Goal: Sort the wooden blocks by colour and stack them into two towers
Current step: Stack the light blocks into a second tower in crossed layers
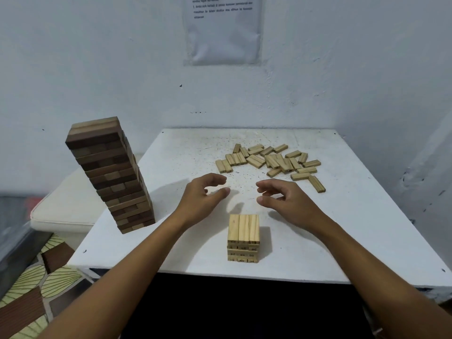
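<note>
A tall tower of dark brown blocks [115, 172] stands at the table's left edge. Near the front edge a short tower of light blocks [243, 237] rises several layers, with three blocks side by side on top. Loose light blocks [269, 161] lie scattered at the back right of the table. My left hand [205, 192] hovers beyond the short tower, to its left, fingers loosely curled and holding nothing. My right hand [281, 196] hovers opposite it on the right, also loosely curled around nothing. Both hands sit between the short tower and the loose pile.
The white table [354, 228] stands against a white wall with a sheet of paper [222, 30] taped above. A cream cushion [63, 209] lies left of the table, over a patterned floor mat [36, 277].
</note>
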A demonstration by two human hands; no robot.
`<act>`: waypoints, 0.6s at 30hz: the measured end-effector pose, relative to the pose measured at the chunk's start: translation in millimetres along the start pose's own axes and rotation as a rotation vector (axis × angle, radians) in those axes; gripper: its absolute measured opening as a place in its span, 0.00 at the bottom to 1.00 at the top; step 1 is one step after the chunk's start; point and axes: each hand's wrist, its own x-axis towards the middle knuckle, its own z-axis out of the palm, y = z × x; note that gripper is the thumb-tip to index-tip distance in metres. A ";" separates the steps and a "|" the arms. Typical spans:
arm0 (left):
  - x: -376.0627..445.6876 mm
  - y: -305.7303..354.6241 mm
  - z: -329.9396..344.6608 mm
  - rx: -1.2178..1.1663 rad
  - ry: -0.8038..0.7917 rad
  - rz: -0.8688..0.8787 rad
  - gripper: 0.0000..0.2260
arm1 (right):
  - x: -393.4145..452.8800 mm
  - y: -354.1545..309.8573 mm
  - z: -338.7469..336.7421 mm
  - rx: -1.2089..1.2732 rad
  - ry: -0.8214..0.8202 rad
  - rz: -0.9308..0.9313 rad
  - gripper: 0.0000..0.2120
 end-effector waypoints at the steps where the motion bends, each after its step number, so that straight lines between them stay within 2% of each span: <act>1: 7.0 -3.0 2.0 0.057 0.006 0.007 0.13 | 8.1 5.2 -0.7 -0.020 0.033 0.009 0.18; 4: 27.0 -10.7 10.3 0.217 -0.007 0.045 0.18 | 29.2 19.7 -4.3 -0.150 0.102 0.023 0.20; 9: 51.3 -20.3 28.8 0.394 -0.074 0.064 0.24 | 54.5 31.8 -6.4 -0.798 0.000 -0.002 0.26; 11: 58.5 -23.6 34.1 0.487 -0.133 0.059 0.27 | 57.4 34.1 -1.9 -0.953 -0.039 0.007 0.27; 15: 62.9 -27.4 35.5 0.607 -0.223 0.072 0.31 | 50.4 33.1 4.9 -1.004 -0.025 -0.058 0.27; 18: 53.0 -29.1 34.8 0.578 -0.165 0.171 0.24 | 42.4 31.0 8.9 -0.919 -0.017 -0.147 0.24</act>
